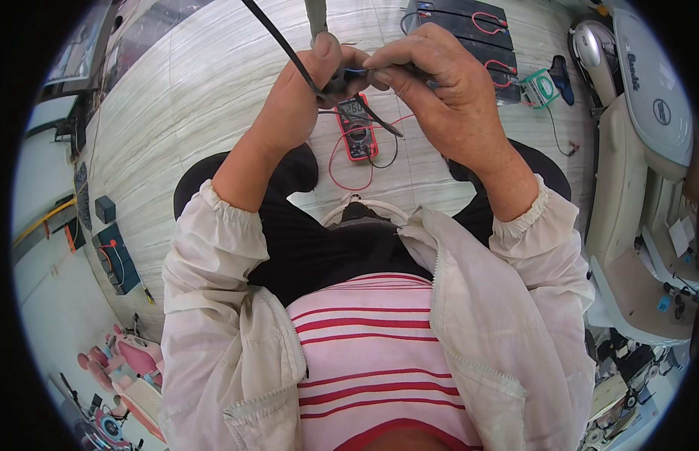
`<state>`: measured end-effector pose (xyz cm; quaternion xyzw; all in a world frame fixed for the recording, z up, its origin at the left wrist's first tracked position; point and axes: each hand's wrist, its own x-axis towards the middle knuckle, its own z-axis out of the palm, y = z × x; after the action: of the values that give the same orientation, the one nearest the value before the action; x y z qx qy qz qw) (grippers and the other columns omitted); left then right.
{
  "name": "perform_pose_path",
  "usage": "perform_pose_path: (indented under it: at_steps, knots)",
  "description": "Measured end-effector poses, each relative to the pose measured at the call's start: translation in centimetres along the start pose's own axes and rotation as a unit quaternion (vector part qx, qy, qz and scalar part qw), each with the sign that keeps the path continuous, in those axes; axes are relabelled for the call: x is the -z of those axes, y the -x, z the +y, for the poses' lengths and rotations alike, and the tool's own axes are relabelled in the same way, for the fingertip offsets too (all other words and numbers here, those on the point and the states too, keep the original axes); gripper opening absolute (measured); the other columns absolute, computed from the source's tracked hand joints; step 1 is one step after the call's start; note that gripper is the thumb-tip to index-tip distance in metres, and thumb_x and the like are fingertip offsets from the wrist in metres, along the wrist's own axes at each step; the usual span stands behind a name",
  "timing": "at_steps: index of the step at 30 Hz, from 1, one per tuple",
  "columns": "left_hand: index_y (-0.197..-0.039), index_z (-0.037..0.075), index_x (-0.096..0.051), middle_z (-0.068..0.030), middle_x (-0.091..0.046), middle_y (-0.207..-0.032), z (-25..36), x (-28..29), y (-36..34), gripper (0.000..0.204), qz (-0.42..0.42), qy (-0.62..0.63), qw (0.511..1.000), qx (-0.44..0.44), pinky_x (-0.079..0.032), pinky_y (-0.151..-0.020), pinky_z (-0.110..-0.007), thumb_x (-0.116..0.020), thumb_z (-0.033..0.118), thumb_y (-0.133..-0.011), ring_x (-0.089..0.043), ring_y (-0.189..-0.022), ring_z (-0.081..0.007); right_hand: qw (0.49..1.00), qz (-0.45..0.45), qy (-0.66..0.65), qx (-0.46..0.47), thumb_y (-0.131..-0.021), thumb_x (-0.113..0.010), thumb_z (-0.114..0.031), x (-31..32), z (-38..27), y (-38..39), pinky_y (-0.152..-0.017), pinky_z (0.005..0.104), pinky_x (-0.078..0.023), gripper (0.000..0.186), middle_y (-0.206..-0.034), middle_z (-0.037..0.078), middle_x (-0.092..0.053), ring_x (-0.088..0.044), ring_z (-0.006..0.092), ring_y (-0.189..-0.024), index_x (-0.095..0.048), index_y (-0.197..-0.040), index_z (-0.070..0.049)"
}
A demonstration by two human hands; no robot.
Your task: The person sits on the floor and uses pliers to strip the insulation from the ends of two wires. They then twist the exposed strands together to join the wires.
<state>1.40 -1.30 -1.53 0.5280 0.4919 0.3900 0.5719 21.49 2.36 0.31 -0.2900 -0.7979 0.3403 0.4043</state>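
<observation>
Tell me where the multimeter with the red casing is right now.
In the head view, the multimeter lies on the pale floor, upper centre, just below the left hand and right hand, left of the dark batteries.

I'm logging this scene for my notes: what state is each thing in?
Left hand: closed on a dark piece
Right hand: thumb and forefinger pinched at a thin blue wire
Red-and-black multimeter: face up, digits showing
Pale jacket: worn, front unzipped
Black blocks: side by side
</observation>
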Motion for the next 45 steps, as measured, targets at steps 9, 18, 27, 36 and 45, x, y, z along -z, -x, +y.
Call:
perform_pose_path:
  at_steps: [9,18,27,36,45]
  knots:
    - [-0.112,-0.001,-0.067,-0.0027,-0.057,-0.076,-0.1,0.1,-0.1,0.097,-0.005,0.004,1.0,0.001,-0.026,-0.058,-0.025,-0.021,0.082,-0.091,-0.037,-0.065,-0.0092,1.0,-0.002,0.007,-0.003,-0.086,-0.069,-0.007,0.0,-0.1,0.0,-0.069,0.0342,-0.048,0.011,-0.082,0.005,-0.06,-0.06,0.023,-0.078,-0.071,-0.096,-0.01]
    - [-0.114,-0.001,-0.067,-0.0029,-0.058,-0.077,-0.2,0.1,0.0,0.1,-0.007,0.0,1.0,0.006,-0.028,-0.059,-0.024,-0.021,0.084,-0.09,-0.04,-0.065,-0.0094,1.0,-0.009,0.001,0.001,-0.086,-0.068,-0.006,-0.1,0.2,0.0,-0.07,0.0344,-0.048,0.012,-0.083,0.006,-0.06,-0.061,0.0238,-0.079,-0.071,-0.096,-0.01]
    - [-0.115,-0.002,-0.067,-0.0023,-0.058,-0.078,-0.5,0.1,-0.2,0.105,-0.024,-0.006,1.0,0.002,-0.029,-0.061,-0.025,-0.021,0.087,-0.087,-0.04,-0.067,-0.0102,1.0,-0.013,-0.002,0.003,-0.086,-0.068,-0.005,0.2,0.2,0.0,-0.069,0.0351,-0.048,0.011,-0.082,0.007,-0.06,-0.06,0.0247,-0.079,-0.07,-0.096,-0.009]
    - [-0.102,0.002,-0.069,0.0018,-0.054,-0.074,-1.0,-0.9,-0.3,0.095,0.007,0.027,0.999,-0.024,-0.028,-0.058,-0.024,-0.025,0.084,-0.089,-0.04,-0.064,-0.0076,0.999,-0.016,-0.039,-0.009,-0.087,-0.068,-0.007,0.4,0.5,0.4,-0.067,0.0335,-0.048,0.013,-0.084,0.007,-0.061,-0.059,0.0223,-0.075,-0.07,-0.1,-0.009]
    - [-0.106,0.001,-0.069,0.0001,-0.062,-0.084,-1.4,0.3,-1.7,0.045,-0.055,-0.019,0.998,-0.009,-0.041,-0.072,-0.024,-0.05,0.042,-0.101,-0.05,-0.079,-0.0087,0.976,-0.098,-0.174,-0.089,-0.092,-0.068,-0.011,2.2,-2.0,-3.9,-0.061,0.0235,-0.046,0.023,-0.083,0.003,-0.058,-0.055,0.0076,-0.068,-0.065,-0.113,-0.002]
